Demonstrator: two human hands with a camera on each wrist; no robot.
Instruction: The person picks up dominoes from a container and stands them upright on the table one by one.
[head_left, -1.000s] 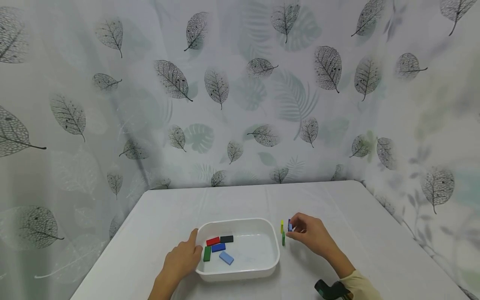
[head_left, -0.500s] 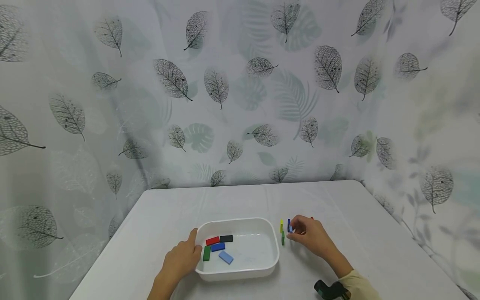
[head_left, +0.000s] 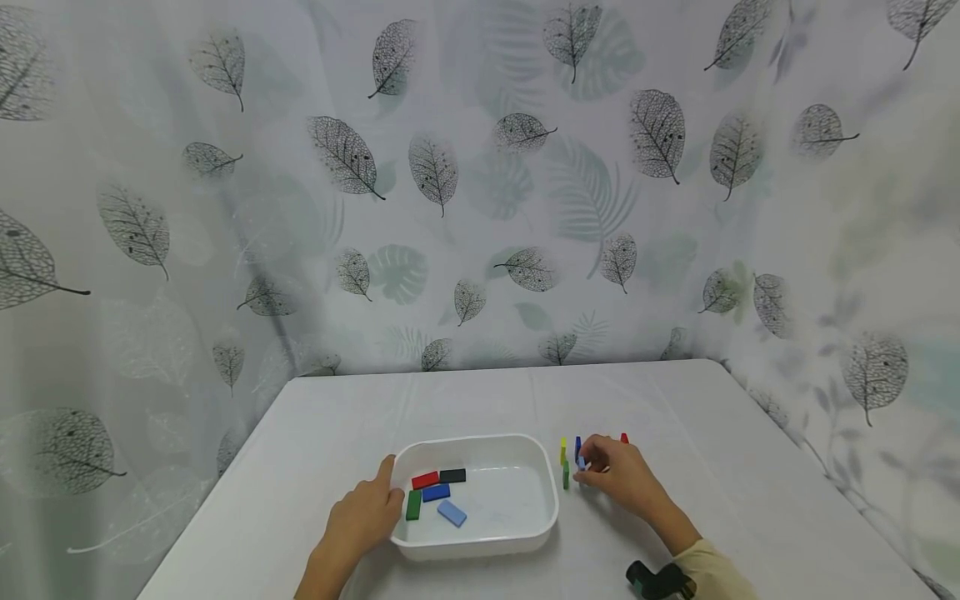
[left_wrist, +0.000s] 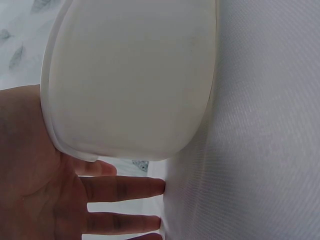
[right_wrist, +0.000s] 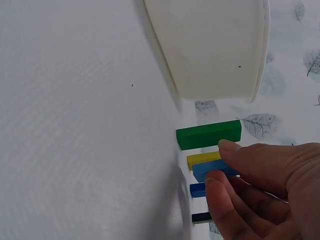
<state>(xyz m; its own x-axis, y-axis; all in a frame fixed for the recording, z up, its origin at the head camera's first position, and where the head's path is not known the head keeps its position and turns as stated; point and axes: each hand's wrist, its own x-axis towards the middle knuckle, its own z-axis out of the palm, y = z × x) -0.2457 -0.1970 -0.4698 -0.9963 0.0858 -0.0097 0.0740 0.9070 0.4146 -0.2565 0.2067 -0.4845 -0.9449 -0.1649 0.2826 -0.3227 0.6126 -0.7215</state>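
Between thumb and fingertips, my right hand pinches a light blue domino block, held upright at the table; whether its lower end touches is unclear. Around it stand a green block, a yellow block and a dark blue block. A black block shows partly behind the fingers in the right wrist view. The top of a red block peeks out behind the hand. My left hand rests against the left end of a white tub, fingers straight.
Inside the tub lie a red block, a black block, a blue block, a green block and a light blue block. The white table meets a leaf-patterned curtain behind.
My right hand has come slightly nearer and down with the light blue block, and a standing red block behind it has come into sight. The left hand and tub have stayed put.
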